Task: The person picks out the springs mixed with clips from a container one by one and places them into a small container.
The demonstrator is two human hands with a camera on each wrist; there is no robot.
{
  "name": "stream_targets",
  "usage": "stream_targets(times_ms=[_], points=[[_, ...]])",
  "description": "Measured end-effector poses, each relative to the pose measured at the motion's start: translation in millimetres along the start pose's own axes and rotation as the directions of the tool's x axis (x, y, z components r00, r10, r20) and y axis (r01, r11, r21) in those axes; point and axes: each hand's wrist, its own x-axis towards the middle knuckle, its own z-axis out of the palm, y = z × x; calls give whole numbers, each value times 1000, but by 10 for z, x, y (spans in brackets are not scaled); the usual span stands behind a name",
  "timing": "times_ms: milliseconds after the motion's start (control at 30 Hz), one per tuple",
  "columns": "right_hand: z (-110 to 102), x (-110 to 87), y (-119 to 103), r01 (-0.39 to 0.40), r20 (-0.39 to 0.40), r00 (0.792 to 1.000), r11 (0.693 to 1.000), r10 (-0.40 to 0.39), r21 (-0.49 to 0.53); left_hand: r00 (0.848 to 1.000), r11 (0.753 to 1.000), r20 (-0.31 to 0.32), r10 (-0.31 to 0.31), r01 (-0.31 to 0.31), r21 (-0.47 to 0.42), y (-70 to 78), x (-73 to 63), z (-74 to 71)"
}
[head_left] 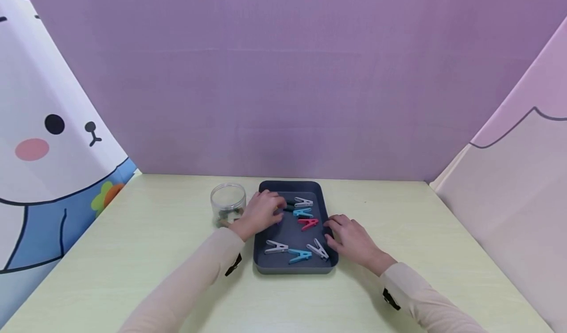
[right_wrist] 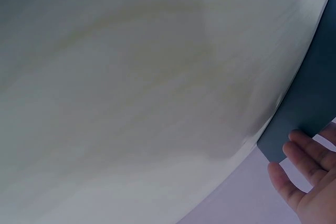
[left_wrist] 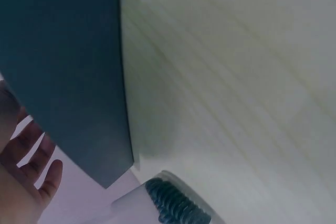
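Beige sleeves (head_left: 190, 279) lead to the left hand (head_left: 261, 210), fingers bent, any hold indeterminable, beside spring clothespins (head_left: 312, 221) in the grey tray (head_left: 283, 270), which the right hand (head_left: 354, 239), relaxed and empty at its rim, should lightly steady.

Clips (head_left: 303, 254) in tray (head_left: 285, 232) — jar (head_left: 228, 201) left

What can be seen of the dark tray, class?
The tray is dark grey, rectangular and shallow, with rounded corners and raised walls, apparently plastic. It lies flat on the pale table, a short side nearest the viewer, holding grey, blue and red clips. The right hand touches its right edge; the left hand is over its left side.
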Motion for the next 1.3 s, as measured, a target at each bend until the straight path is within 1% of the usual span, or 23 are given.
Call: stream_targets(times_ms=[200,400,567,667,867,1200,1300], points=[[9,2,4,9,-6,1000,1000,-9,-4,999,1000,31,-23,23,-2,-3,57,59],[17,1,10,0,-1,1000,1000,0,2,999,1000,37,-29,29,4,-27,109,111],[30,1,16,-8,10,1000,1000,8,3,998,999,45,-41,41,17,-59,154,183],[31,6,13,-4,9,1000,1000,4,6,998,999,45,-35,34,30,-74,170,219],[23,12,10,0,6,1000,1000,0,8,999,999,46,-17,16,42,-80,194,243],[9,13,6,-7,14,1000,1000,6,7,997,997,72,-6,0,83,-35,244,267],[9,10,4,-10,15,1000,1000,10,7,998,996,67,-6,-1,92,-33,245,284]])
